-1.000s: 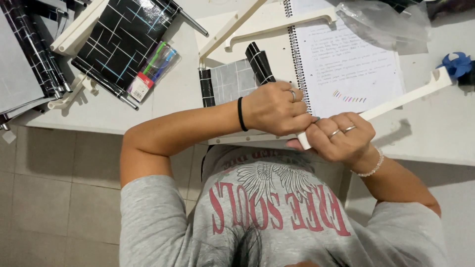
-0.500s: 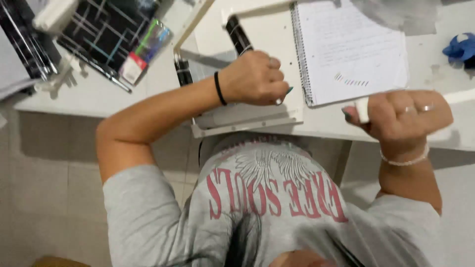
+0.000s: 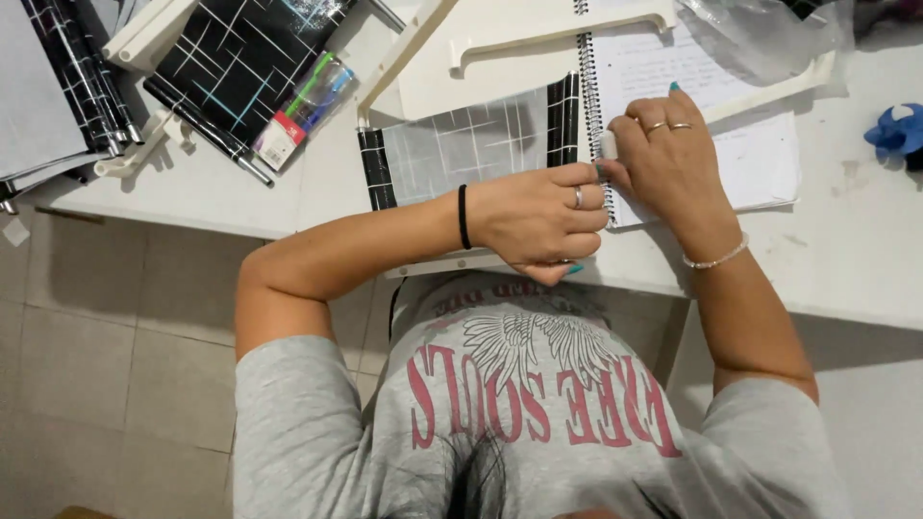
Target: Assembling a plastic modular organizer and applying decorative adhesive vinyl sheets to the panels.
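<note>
Bench [image 3: 240,197] edge is overhung by the grid-patterned sheet [image 3: 471,149], pressed down by the curled left hand [image 3: 538,221]. Just beside it, a small white piece [image 3: 608,144] is pinched in the right hand [image 3: 668,159] on the spiral notebook [image 3: 760,163].

One pen pack and some clear wrap on the white table

A slim clear plastic pack of coloured pens [image 3: 310,108] lies slantwise on the white tabletop [image 3: 317,192], its upper end resting on the edge of a black cover with pale grid lines [image 3: 245,53]; green and blue barrels show through the wrap, and a small white-and-red card label [image 3: 276,149] closes its lower end. At the far right corner of the table sits a crumpled sheet of clear plastic [image 3: 760,34], possibly an empty bag, though the view there is too poor to be sure.
</note>
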